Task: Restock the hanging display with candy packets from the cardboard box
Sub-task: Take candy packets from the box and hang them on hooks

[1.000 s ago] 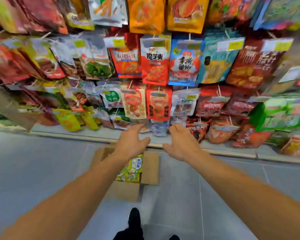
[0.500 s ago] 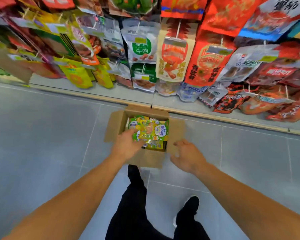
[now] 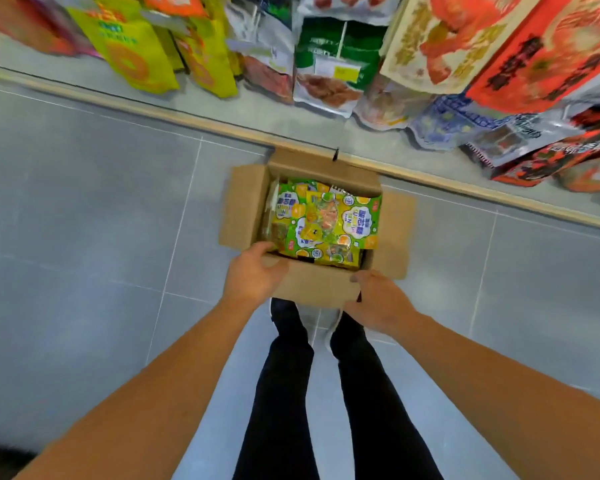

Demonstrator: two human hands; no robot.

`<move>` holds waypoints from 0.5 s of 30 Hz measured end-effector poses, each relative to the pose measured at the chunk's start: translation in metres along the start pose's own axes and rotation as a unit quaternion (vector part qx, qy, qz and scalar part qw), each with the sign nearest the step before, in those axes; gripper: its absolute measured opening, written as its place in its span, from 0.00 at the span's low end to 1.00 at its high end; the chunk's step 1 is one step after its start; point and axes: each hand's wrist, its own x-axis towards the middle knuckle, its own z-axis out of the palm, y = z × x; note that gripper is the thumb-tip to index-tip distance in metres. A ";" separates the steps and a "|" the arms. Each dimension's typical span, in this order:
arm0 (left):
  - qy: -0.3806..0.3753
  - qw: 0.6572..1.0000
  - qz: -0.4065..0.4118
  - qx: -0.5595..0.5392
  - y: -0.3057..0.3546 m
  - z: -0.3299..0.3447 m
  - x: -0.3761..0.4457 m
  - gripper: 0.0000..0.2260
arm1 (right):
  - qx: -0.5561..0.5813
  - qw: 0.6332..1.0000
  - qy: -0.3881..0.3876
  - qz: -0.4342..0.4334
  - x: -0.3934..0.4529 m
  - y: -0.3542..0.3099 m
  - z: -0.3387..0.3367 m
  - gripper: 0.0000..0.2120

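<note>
An open cardboard box (image 3: pixel 246 209) stands on the floor against the shelf base, its flaps folded outwards. Several green and yellow candy packets (image 3: pixel 326 223) lie stacked inside it. My left hand (image 3: pixel 253 277) holds the box's near-left corner, fingers over the rim beside the packets and thumb on the near flap. At the near flap's right end, my right hand (image 3: pixel 378 301) grips the edge with curled fingers. The hanging display (image 3: pixel 329 64) of snack bags fills the top of the view.
Grey floor tiles (image 3: pixel 84 237) spread to both sides of the box. A wooden strip (image 3: pixel 187 116) edges the shelf base. My legs in black trousers (image 3: pixel 284 393) and white shoes stand just behind the box.
The view has dropped from the display to the box. My left hand came back off the packets to the near-left corner, and my right hand moved onto the near flap.
</note>
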 end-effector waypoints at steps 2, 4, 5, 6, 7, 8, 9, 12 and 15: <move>-0.008 1.000 -0.015 -0.002 -0.011 0.014 0.026 0.22 | 0.007 1.000 0.004 0.003 0.034 0.010 0.003 0.29; -0.010 1.000 -0.026 0.000 -0.021 0.028 0.047 0.22 | 0.025 1.000 0.008 0.008 0.063 0.018 0.005 0.28; -0.016 0.999 -0.027 0.007 -0.027 0.038 0.059 0.22 | 0.043 0.999 0.007 0.016 0.078 0.025 0.009 0.27; -0.023 0.999 -0.026 0.013 -0.032 0.049 0.073 0.21 | 0.061 0.998 0.006 0.025 0.095 0.032 0.012 0.26; -0.027 0.999 -0.028 0.015 -0.037 0.061 0.086 0.21 | 0.079 0.996 0.009 0.030 0.112 0.041 0.017 0.25; -0.032 0.999 -0.034 0.014 -0.040 0.073 0.099 0.21 | 0.090 0.995 0.010 0.037 0.129 0.050 0.023 0.25; -0.035 0.999 -0.038 0.012 -0.044 0.084 0.115 0.21 | 0.097 0.994 0.010 0.042 0.148 0.058 0.028 0.25; -0.044 0.999 -0.033 0.003 -0.054 0.121 0.163 0.18 | 0.091 0.994 0.013 0.057 0.203 0.082 0.043 0.25; -0.055 0.998 -0.027 -0.012 -0.065 0.152 0.209 0.20 | 0.074 0.996 0.026 0.049 0.255 0.097 0.054 0.27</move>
